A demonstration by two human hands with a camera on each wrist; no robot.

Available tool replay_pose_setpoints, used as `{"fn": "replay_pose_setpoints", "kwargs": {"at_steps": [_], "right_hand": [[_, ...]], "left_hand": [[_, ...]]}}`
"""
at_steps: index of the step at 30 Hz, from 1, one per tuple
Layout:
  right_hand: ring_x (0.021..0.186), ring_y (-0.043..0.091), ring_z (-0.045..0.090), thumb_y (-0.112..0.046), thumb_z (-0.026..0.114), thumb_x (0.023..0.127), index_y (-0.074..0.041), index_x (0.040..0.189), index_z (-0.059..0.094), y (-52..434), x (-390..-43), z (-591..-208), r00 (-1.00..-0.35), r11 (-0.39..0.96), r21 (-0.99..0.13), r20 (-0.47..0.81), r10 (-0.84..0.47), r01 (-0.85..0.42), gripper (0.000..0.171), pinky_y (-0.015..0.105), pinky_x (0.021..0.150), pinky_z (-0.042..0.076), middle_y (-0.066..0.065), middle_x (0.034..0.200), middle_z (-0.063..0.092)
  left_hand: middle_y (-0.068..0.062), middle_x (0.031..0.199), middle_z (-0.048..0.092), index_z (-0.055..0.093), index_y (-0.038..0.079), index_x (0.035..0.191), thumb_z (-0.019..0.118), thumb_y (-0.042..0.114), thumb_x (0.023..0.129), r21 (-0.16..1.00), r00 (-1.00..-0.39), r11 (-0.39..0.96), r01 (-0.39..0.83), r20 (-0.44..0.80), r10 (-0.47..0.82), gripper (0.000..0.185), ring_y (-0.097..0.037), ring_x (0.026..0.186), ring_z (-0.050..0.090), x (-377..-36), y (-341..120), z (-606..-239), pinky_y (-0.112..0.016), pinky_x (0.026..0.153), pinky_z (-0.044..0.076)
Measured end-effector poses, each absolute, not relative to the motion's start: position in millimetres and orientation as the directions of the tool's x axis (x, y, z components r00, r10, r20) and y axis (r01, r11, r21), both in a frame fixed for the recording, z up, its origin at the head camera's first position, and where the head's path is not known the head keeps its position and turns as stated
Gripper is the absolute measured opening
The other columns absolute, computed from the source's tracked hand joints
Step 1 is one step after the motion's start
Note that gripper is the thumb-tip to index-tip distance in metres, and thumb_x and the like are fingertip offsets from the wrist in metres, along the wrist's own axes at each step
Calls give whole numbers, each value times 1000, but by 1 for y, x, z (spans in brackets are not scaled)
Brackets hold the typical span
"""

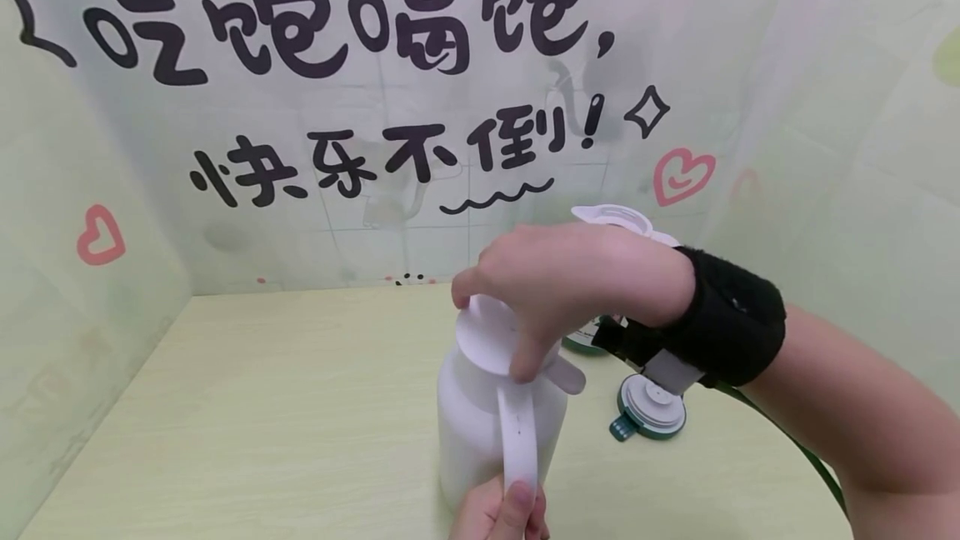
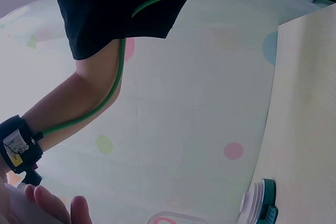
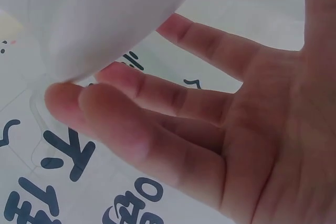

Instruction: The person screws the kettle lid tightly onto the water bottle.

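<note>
Near the front edge of the pale wooden table, the left hand grips the handle of the tall white plastic jug, while the right hand curls over its round white lid. The step in hand looks like working that lid, though whether it is turning is unclear. Next calls for a steady hold below and a firm twist or lift above.

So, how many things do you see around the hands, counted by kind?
White jug: 1
Green-rimmed round discs: 2, one half hidden
White thing behind the wrist, kind unclear: 1
Total: 4
</note>
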State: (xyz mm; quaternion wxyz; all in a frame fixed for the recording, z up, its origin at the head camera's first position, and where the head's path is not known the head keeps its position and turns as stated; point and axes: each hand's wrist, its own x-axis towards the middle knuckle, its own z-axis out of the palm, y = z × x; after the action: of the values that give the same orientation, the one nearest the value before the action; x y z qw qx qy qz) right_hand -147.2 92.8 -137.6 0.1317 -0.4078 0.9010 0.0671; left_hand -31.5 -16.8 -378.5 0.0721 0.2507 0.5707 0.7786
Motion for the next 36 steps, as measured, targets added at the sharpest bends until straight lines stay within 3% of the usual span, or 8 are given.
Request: {"fn": "replay_pose_setpoints", "kwargs": {"at_steps": [8,15,23,36], "right_hand": [[78,14,54,-32,82,65,-18,118,60,91,-147,-137,-636,663,16,-300,-711,-748,59,25,64,46,-6,84,58],[88,14,53,-36,83,69,-26,125,56,94,-144,-133,-670,705,27,-342,-659,-708,63,27,71,46,-6,99,56],[97,14,51,-22,86,64,-33,133,51,106,-147,-130,-606,670,-63,-371,-704,-740,78,28,79,46,-8,115,50],[90,14,53,-26,86,63,-30,127,56,108,-156,-139,-536,584,-74,-315,-783,-809,71,29,74,47,-8,104,54]], "left_hand": [[-27,62,48,49,-2,78,31,17,105,921,-866,-357,153,299,400,38,-1,59,50,-32,-17,-379,-17,50,41],[-24,62,48,50,-1,76,30,11,104,933,-870,-310,185,302,390,36,-3,61,53,-32,-18,-376,-19,54,44],[-29,64,48,49,-3,77,29,11,105,943,-878,-313,114,243,413,37,-2,59,51,-30,-19,-375,-18,52,43],[-27,64,50,51,-2,78,29,6,104,947,-871,-276,167,273,408,36,-1,61,52,-31,-19,-376,-19,54,44]]}}
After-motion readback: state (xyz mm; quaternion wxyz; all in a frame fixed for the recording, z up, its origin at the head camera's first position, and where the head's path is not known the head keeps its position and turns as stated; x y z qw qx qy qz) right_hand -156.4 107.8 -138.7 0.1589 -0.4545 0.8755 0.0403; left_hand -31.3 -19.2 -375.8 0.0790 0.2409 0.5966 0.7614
